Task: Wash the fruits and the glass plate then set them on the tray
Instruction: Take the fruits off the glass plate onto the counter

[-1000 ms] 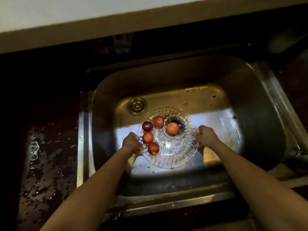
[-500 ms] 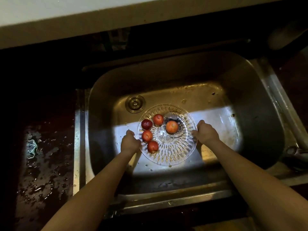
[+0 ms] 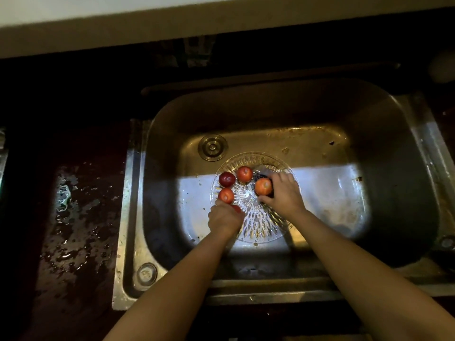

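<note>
A clear cut-glass plate [image 3: 258, 225] lies on the floor of the steel sink [image 3: 406, 193]. Several small red and orange fruits sit on its far-left half: a dark red fruit [image 3: 226, 179], a red fruit behind it [image 3: 244, 174], and another red fruit [image 3: 226, 195] nearer me. My right hand [image 3: 283, 193] curls round an orange fruit [image 3: 263, 186] on the plate. My left hand [image 3: 225, 220] covers the nearest red fruit [image 3: 236, 208], of which only a sliver shows; its fingers curl over it. No tray is in view.
The round drain [image 3: 212, 147] lies just behind the plate on the left. A wet dark counter [image 3: 73, 217] runs along the sink's left side. A pale wall ledge [image 3: 221, 25] crosses the top. The sink's front rim [image 3: 246, 284] lies under my forearms.
Both hands left the plate's rim and moved inward onto the fruits. The right hand now wraps the orange fruit, the left covers the nearest red one. The plate stayed on the sink floor.
</note>
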Available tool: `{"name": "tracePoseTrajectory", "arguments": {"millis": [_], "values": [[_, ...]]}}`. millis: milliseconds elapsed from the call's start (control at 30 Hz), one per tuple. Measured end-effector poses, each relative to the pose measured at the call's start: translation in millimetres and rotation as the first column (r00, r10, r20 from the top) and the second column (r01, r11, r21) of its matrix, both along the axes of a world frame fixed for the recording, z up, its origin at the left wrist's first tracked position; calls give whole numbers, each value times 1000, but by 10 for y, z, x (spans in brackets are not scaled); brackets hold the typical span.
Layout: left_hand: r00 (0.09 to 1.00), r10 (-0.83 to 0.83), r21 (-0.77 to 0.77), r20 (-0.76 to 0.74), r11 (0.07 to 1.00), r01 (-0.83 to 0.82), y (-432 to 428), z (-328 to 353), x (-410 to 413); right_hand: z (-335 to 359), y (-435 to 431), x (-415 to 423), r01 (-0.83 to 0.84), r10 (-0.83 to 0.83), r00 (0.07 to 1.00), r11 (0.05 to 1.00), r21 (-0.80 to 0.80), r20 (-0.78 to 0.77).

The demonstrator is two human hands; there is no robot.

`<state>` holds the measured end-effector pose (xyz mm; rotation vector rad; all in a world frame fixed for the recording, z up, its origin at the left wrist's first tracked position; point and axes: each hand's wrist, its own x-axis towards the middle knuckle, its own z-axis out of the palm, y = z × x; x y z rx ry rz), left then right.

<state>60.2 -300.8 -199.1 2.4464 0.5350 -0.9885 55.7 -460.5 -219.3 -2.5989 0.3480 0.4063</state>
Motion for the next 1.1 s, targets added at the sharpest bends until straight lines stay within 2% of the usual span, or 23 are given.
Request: {"name": "tracePoseTrajectory", "arguments": {"millis": [233,400,533,667,733,833,933,1100], "values": [[999,45,-13,18,999,-45,-40,11,-20,-73,35,14,21,-21,1000,1000,-9,13],[1000,23,-51,17,998,-22,-10,233,-19,141,97,-1,17,-22,997,996,82,69],[992,55,-188,116,982,-33,206,629,24,533,288,128,-33,3,992,973,227,129],[954,140,-324,264,945,-49,640,1128,53,1003,657,325,-134,71,985,890,436,158],[912,170,-359,373,933,-27,920,1352,55,1198,909,451,-214,126,969,855,473,212],[840,243,-357,485,932,-63,1396,1576,51,1407,1365,655,-358,239,926,800,481,293],[771,280,-260,572,953,-154,1833,1615,83,1517,1786,841,-471,338,876,755,456,344],[728,331,-187,600,943,-275,2223,1436,146,1463,2287,1077,-554,459,825,773,310,330]]}}
